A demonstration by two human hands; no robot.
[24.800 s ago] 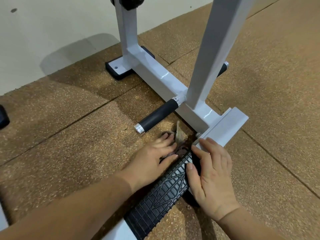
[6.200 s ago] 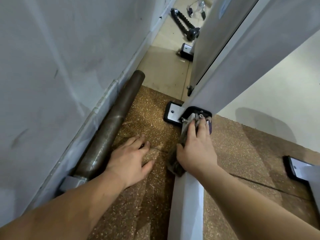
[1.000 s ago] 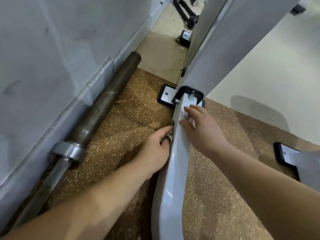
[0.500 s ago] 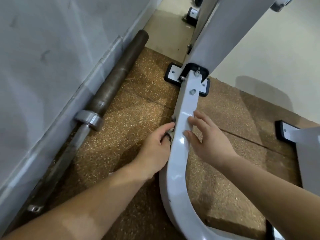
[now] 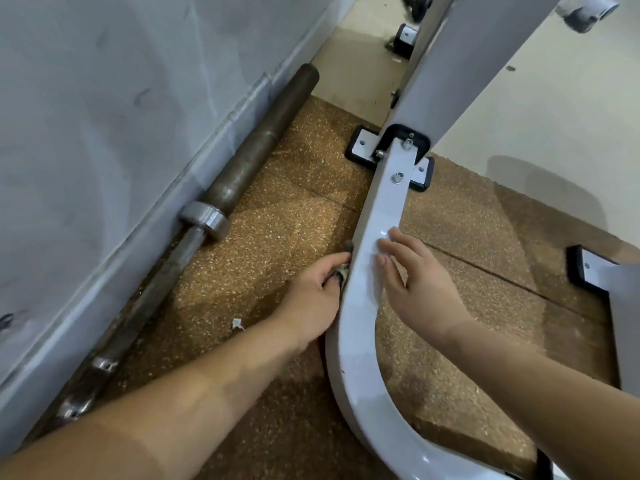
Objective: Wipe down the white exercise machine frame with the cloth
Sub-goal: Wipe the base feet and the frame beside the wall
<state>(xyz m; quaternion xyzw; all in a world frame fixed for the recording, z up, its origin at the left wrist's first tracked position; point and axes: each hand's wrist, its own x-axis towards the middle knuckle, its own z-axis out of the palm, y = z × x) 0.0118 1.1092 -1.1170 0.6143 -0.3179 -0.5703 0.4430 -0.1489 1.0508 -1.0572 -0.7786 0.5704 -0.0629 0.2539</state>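
Observation:
A white curved base bar (image 5: 360,341) of the exercise machine runs along the floor to a bolted foot plate (image 5: 391,154) under a slanted white upright (image 5: 446,64). My left hand (image 5: 315,296) is pressed against the bar's left side, fingers curled round a small greyish cloth (image 5: 342,271), most of it hidden by the bar and fingers. My right hand (image 5: 412,275) rests on the bar's top and right side with fingers straight.
A rusty barbell (image 5: 221,202) lies along the grey wall (image 5: 104,133) on the left. Brown speckled rubber mats (image 5: 263,271) cover the floor. Another white frame foot (image 5: 595,271) sits at the right. A small scrap (image 5: 237,323) lies on the mat.
Both hands have slid back along the bar toward me, away from the bolted foot plate. The left hand still grips the cloth against the bar's left side.

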